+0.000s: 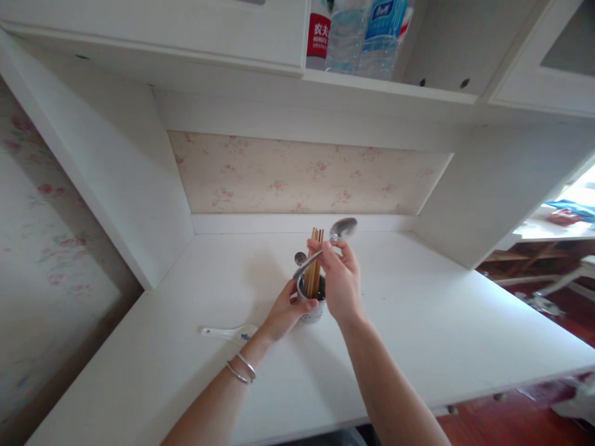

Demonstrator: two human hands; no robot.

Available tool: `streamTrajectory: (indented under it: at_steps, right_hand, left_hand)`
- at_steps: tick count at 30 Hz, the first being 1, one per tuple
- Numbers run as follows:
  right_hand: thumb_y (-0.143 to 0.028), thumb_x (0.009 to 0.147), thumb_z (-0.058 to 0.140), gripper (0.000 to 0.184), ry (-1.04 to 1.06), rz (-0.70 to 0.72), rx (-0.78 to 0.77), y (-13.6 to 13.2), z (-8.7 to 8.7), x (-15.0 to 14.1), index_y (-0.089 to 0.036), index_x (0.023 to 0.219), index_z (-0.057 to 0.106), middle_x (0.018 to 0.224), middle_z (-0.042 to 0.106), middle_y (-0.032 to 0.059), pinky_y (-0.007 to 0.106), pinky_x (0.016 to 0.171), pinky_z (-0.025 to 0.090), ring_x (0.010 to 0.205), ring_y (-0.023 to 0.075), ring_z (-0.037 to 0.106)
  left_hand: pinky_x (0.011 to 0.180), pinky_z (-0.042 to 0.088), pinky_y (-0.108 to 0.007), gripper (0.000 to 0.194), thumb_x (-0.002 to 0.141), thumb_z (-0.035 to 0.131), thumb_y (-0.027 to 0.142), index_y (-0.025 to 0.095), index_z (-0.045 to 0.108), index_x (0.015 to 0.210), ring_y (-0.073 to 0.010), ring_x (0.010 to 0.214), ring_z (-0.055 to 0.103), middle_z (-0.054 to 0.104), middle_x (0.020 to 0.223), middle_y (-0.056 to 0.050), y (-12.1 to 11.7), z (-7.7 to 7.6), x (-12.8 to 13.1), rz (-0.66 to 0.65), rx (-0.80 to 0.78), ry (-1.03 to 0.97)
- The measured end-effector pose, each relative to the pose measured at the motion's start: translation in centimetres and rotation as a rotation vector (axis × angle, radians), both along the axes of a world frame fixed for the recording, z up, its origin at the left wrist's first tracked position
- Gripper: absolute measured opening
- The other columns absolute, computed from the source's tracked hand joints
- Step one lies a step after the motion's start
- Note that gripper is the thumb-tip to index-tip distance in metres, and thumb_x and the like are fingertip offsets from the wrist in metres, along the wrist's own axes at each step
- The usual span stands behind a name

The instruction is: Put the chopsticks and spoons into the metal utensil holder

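My left hand [289, 313] is wrapped round a perforated metal utensil holder [312, 314] that stands upright on the white surface. Several wooden chopsticks [313, 275] rise out of the holder. In the fingers of my right hand [343, 279] is a metal spoon [343, 228], tilted, its bowl up to the right and its handle reaching down left across the chopsticks to the holder's rim. A small round metal piece [300, 258] shows just left of the chopsticks; I cannot tell what it belongs to. Left of my left wrist lies a white ceramic spoon [223, 333], partly hidden by the arm.
Above hangs a white cabinet [186, 37] with several plastic bottles [362, 40] in its open compartment. White side panels [125, 161] flank the white countertop [418, 334], with floral wallpaper [297, 176] at the back. The countertop's front edge is close to me.
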State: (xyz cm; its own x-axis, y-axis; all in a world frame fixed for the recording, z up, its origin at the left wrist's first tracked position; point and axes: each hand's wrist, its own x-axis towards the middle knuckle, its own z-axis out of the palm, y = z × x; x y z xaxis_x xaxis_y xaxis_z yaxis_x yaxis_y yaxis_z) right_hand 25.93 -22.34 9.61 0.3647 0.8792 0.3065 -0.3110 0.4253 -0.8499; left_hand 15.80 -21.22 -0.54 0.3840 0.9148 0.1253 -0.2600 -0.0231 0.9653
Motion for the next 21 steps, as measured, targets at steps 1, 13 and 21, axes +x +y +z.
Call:
streamTrajectory:
  at_steps: [1,13,21]
  right_hand:
    - [-0.040,0.081,0.064,0.022,0.006,-0.060,0.013,0.1,-0.2,1.4,-0.022,0.087,0.051,0.092,0.074,0.0035,0.039,0.091,0.046,0.095,0.0197,0.067]
    - [-0.042,0.075,0.068,0.027,-0.162,-0.018,-0.319,-0.2,-8.7,4.7,-0.020,0.086,0.058,0.096,0.069,0.0039,0.035,0.087,0.044,0.095,0.0209,0.063]
    - [-0.043,0.077,0.068,0.053,-0.206,0.096,-0.230,-1.8,-9.3,4.2,-0.024,0.123,0.050,0.123,0.060,0.0059,0.040,0.099,0.042,0.114,0.0224,0.056]
  left_hand:
    - [0.098,0.042,-0.043,0.065,0.067,0.078,0.034,0.021,0.052,0.126,-0.0279,0.111,0.057,0.061,0.122,-0.009,0.1,-0.1,0.1,-0.020,0.012,-0.014]
    - [0.099,0.041,-0.038,0.069,0.068,0.078,0.033,0.020,0.048,0.129,-0.0265,0.119,0.052,0.056,0.131,-0.011,0.4,-0.7,0.5,-0.007,0.019,-0.023]
    - [0.098,0.043,-0.038,0.069,0.069,0.077,0.033,0.020,0.048,0.129,-0.0263,0.119,0.053,0.056,0.130,-0.011,0.5,-0.8,0.6,-0.001,0.046,0.018]
